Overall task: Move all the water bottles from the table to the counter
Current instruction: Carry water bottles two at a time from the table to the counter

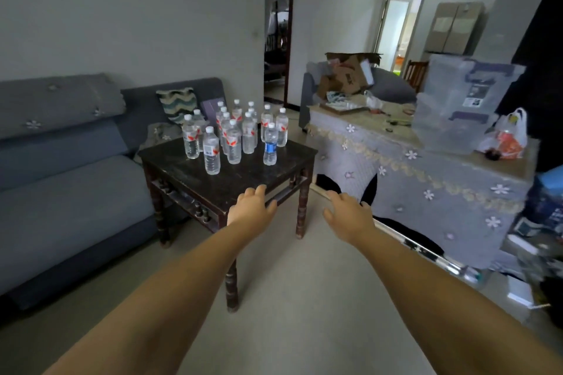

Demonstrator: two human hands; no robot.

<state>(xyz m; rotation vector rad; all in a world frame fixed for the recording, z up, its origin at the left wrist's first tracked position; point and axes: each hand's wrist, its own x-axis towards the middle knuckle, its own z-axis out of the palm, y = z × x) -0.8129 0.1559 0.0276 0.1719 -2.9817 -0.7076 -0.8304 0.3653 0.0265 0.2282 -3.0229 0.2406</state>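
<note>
Both bare arms are stretched forward toward 12 o'clock. The left hand [251, 211] and right hand [348, 215] are held palm-down, fingers relaxed, nothing gripped.

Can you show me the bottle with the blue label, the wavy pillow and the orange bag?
Blue-label bottle [270, 146]: head view, on its label.
Wavy pillow [177, 103]: head view, its middle.
Orange bag [508, 140]: head view, its front.

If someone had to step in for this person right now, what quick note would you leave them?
Left hand and right hand are both open, empty, reaching forward.
All the water bottles stand upright, clustered on the dark wooden table; one has a blue label, the rest red.
Done: no bottle picked up yet.
Left: carry every bottle over. The cloth-covered surface on the right may be the counter; it already holds clear storage bins and a plastic bag.
</note>
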